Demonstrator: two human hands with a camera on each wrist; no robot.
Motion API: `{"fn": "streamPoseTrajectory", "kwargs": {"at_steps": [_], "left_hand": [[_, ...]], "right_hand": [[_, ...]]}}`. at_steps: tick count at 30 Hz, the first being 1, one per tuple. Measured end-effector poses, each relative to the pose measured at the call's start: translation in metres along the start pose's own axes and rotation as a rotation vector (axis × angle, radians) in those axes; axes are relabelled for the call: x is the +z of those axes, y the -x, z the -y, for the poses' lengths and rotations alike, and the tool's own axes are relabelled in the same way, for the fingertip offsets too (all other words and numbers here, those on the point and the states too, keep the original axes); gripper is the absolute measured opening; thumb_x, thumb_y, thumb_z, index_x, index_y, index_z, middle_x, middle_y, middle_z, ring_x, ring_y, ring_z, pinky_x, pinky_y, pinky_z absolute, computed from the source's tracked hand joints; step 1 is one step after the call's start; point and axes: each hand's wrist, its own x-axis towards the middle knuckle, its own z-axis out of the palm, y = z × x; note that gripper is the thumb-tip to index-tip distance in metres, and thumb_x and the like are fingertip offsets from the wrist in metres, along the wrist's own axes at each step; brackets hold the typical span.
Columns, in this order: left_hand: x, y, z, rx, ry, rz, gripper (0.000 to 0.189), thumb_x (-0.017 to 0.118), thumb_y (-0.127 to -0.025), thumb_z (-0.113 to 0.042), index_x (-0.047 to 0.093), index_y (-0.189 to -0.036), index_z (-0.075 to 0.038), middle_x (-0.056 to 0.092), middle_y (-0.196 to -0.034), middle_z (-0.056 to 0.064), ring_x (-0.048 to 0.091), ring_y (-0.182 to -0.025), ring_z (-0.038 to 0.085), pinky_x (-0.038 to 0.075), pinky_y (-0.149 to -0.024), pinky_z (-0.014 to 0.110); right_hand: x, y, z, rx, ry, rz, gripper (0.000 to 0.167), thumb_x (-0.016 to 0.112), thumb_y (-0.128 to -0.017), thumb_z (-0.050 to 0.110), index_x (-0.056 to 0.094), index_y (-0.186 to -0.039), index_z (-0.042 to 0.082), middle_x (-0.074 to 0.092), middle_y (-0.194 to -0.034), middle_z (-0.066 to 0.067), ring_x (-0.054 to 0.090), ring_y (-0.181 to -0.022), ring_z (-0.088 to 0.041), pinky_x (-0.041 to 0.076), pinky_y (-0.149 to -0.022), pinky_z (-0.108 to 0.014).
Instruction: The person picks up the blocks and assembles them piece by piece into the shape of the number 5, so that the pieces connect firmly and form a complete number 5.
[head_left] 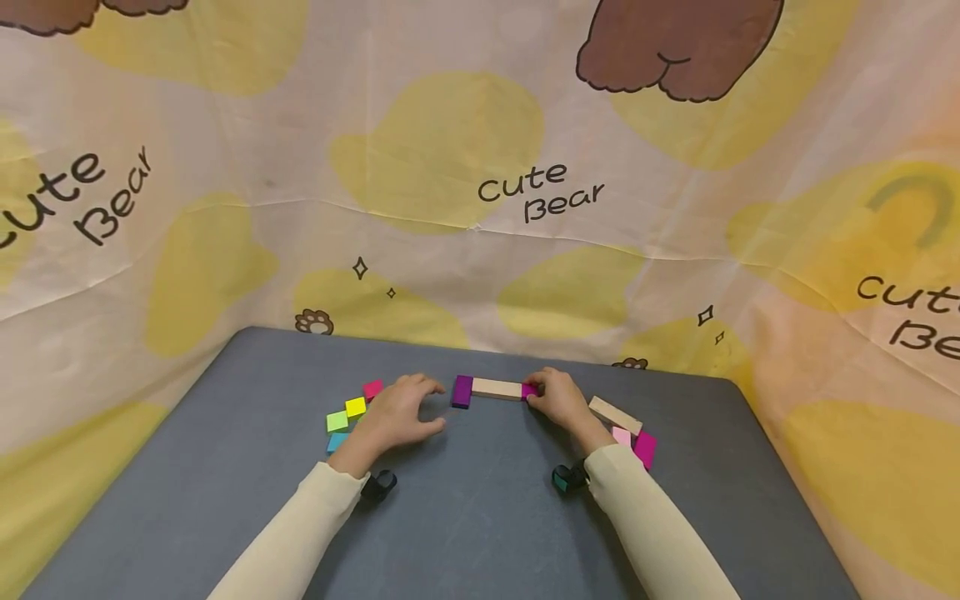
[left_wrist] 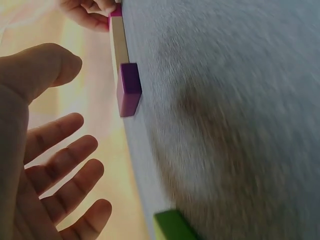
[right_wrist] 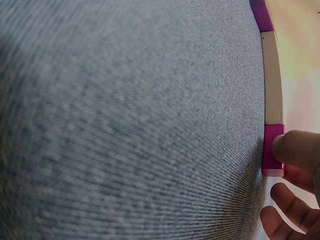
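Note:
On the grey table a plain wooden block (head_left: 497, 389) lies lengthwise with a dark purple block (head_left: 462, 392) against its left end. At its right end sits a magenta block (right_wrist: 273, 146), which my right hand (head_left: 558, 398) pinches between thumb and fingers. A pale pink strip shows along that block's near end in the right wrist view. My left hand (head_left: 401, 410) hovers left of the purple block, thumb and fingers spread and relaxed, holding nothing. The left wrist view shows a gap between these fingers (left_wrist: 75, 150) and the purple block.
Left of my left hand, a red block (head_left: 372, 389), a yellow block (head_left: 356, 407), a lime green block (head_left: 337, 422) and a blue block (head_left: 337, 442) form a slanted row. Beside my right forearm are another wooden block (head_left: 617, 415), a pink block (head_left: 621, 436) and a second magenta block (head_left: 645, 450). Printed cloth surrounds the table.

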Motion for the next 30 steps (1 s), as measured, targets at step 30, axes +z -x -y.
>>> {"fn": "streamPoseTrajectory", "kwargs": {"at_steps": [30], "left_hand": [[-0.024,0.028,0.042,-0.159,-0.068,0.036,0.036,0.068,-0.08,-0.025,0.067,-0.112,-0.009,0.062,-0.107,0.009,0.055,-0.08,0.018,0.048,-0.068,0.039]], "right_hand": [[-0.001,-0.001,0.001,0.013,0.003,0.018,0.024,0.074,-0.082,0.011,0.074,-0.106,0.011,0.065,-0.1,-0.008,0.062,-0.086,-0.022,0.052,-0.076,-0.039]]}}
